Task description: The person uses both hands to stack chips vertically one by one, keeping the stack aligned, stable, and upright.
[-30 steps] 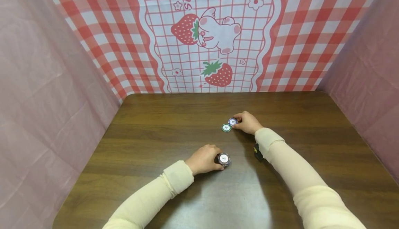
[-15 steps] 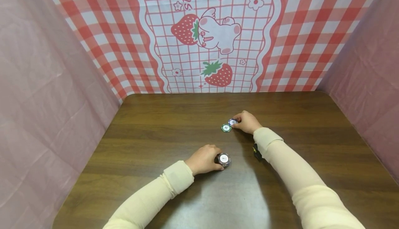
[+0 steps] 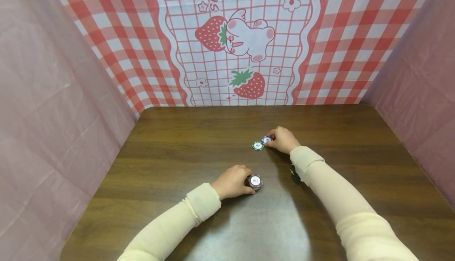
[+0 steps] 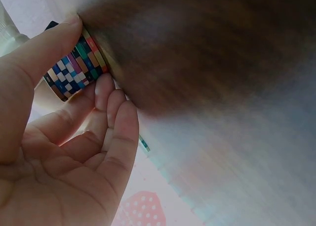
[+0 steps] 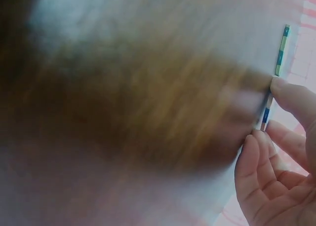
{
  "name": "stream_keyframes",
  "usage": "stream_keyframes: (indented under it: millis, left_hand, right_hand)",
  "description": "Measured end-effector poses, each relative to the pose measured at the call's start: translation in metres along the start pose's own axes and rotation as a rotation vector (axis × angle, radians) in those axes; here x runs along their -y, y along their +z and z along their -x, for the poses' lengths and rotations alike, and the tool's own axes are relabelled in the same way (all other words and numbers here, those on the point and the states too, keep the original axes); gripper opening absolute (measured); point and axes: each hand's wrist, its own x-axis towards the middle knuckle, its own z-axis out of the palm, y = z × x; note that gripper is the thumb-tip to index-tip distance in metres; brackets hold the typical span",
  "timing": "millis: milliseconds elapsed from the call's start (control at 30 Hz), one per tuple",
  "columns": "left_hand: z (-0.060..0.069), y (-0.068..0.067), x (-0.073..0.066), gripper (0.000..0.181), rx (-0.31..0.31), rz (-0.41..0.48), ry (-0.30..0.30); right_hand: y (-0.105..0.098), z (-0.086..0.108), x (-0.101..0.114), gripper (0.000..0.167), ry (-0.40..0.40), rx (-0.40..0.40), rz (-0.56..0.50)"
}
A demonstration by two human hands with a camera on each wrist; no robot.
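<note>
My left hand [image 3: 233, 181] grips a stack of poker chips [image 3: 255, 181] near the middle of the table, thumb and fingers on its sides. A white "100" face tops the stack. In the left wrist view the stack [image 4: 74, 70] shows multicoloured edges. Farther back, my right hand [image 3: 283, 139] pinches a blue poker chip [image 3: 266, 139] by its edge, flat at the tabletop. A green poker chip [image 3: 257, 145] lies just left of it. The right wrist view shows the blue chip [image 5: 267, 112] edge-on between thumb and fingers, with the green chip [image 5: 282, 50] beyond the thumb.
Both hands work over a brown wooden table [image 3: 177, 134]. A checked strawberry-print cloth [image 3: 231, 55] hangs behind its far edge. Pink cloth stands on the left [image 3: 53, 115] and right [image 3: 419, 87]. A small black object [image 3: 294, 174] shows beneath the right cuff.
The blue chip has shifted slightly right with my right hand, which has moved very little. My left hand and the stack have stayed put, as has the green chip.
</note>
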Motion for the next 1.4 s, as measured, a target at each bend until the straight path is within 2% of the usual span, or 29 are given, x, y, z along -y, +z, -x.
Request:
stream_keyframes:
  millis: [400, 567, 967, 1400]
  left_hand:
    - [0.0, 0.0, 0.0, 0.038, -0.008, -0.002, 0.005]
    - [0.0, -0.001, 0.0, 0.039, -0.009, -0.007, 0.007]
    - [0.0, -0.002, -0.001, 0.039, -0.002, -0.005, 0.003]
    - [0.0, -0.002, -0.001, 0.039, -0.002, 0.005, 0.005]
  right_hand:
    - [-0.008, 0.006, -0.004, 0.039, 0.058, 0.025, 0.009]
    - [-0.012, 0.01, -0.006, 0.039, 0.053, 0.039, -0.02]
    - [-0.02, 0.024, 0.012, 0.035, -0.017, 0.052, -0.135]
    - [-0.025, 0.05, 0.028, 0.029, -0.147, 0.029, -0.217]
